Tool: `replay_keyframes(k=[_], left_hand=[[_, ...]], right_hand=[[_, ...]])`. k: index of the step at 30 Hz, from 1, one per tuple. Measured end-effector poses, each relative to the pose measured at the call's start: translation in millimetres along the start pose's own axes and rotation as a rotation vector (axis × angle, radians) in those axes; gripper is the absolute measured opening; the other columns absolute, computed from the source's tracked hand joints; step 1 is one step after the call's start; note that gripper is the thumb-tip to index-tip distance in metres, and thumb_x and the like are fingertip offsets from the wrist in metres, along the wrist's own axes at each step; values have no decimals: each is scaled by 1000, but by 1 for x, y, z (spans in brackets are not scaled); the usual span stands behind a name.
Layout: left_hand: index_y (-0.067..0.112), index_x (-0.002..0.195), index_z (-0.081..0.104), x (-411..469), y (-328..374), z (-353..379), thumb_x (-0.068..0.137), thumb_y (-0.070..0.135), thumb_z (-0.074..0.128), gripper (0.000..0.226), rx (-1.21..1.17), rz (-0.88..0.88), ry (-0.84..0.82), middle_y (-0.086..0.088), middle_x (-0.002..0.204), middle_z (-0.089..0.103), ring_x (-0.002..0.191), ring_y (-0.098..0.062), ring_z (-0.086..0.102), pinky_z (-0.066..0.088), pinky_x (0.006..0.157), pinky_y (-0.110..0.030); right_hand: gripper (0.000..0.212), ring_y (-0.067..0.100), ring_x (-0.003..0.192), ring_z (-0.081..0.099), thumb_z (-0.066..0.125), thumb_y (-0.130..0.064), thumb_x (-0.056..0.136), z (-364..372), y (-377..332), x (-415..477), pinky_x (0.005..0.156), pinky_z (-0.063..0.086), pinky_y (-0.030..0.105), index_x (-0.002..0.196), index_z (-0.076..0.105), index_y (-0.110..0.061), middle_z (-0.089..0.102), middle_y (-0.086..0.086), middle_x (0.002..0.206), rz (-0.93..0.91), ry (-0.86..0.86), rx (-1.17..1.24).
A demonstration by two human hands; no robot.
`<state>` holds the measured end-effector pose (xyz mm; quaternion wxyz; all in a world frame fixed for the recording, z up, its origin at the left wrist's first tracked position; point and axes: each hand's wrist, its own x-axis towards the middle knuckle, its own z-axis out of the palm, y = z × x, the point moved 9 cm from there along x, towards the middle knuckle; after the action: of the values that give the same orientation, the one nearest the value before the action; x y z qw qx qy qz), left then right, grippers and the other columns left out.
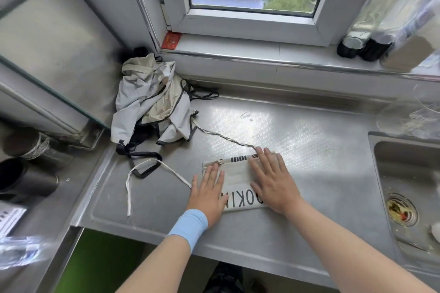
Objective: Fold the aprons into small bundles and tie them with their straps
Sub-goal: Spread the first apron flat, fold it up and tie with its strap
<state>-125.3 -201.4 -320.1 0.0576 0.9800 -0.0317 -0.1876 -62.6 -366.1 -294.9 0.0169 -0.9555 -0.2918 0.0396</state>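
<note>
Folded apron (236,179): cream cloth, compact rectangle, black letters "OKIN" seen upside down at near edge, black-barred band along far edge. Laid flat on steel counter (309,140), close to its front edge. Pressed flat under both hands: left hand (209,194) on 9 o'clock side, right hand (271,181) on 3 o'clock side. Fingers (264,159) held straight, slightly spread, pointed toward 12 o'clock. Striped strap (226,138) trailed from far edge toward 10 o'clock, to heap of aprons (147,102).
</note>
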Motion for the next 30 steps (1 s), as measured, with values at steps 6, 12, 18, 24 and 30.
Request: replay_keyframes(k=[6, 12, 18, 24, 30], left_hand=[[35, 136, 40, -10, 2, -29, 89, 44, 54, 49, -100, -18, 140, 6, 150, 25, 142, -22, 17, 13, 114, -36], [35, 101, 56, -19, 12, -29, 69, 69, 56, 46, -206, 50, 119, 9, 104, 44, 106, -14, 37, 31, 95, -29], [26, 104, 68, -13, -10, -36, 82, 55, 64, 37, -320, 32, 46, 10, 98, 50, 107, -17, 43, 36, 96, -25], [26, 100, 67, -2, -29, -51, 91, 51, 54, 29, -354, -169, 80, -1, 97, 69, 98, -24, 60, 43, 83, -30], [34, 86, 66, 7, -35, -41, 82, 57, 58, 25, -370, -165, -16, 9, 95, 63, 95, -18, 59, 45, 84, -28]], right_hand=[[40, 23, 99, 50, 52, -55, 81, -15, -18, -30, 85, 42, 37, 107, 54, -24, 50, 0, 108, -239, -73, 130], [38, 23, 98, 54, 47, -41, 72, -15, -3, -36, 76, 50, 35, 102, 58, -20, 55, 0, 106, -248, -139, 96], [28, 23, 91, 60, 42, -34, 91, -28, 19, -23, 70, 45, 32, 89, 64, -18, 60, -2, 94, -42, -74, 250], [20, 24, 93, 62, 49, -31, 97, -28, 37, -6, 78, 46, 33, 102, 65, -21, 64, -2, 102, 125, -100, 351], [16, 22, 93, 63, 56, -27, 88, -16, 43, 2, 76, 47, 30, 94, 70, -24, 71, -4, 97, 232, -240, 425]])
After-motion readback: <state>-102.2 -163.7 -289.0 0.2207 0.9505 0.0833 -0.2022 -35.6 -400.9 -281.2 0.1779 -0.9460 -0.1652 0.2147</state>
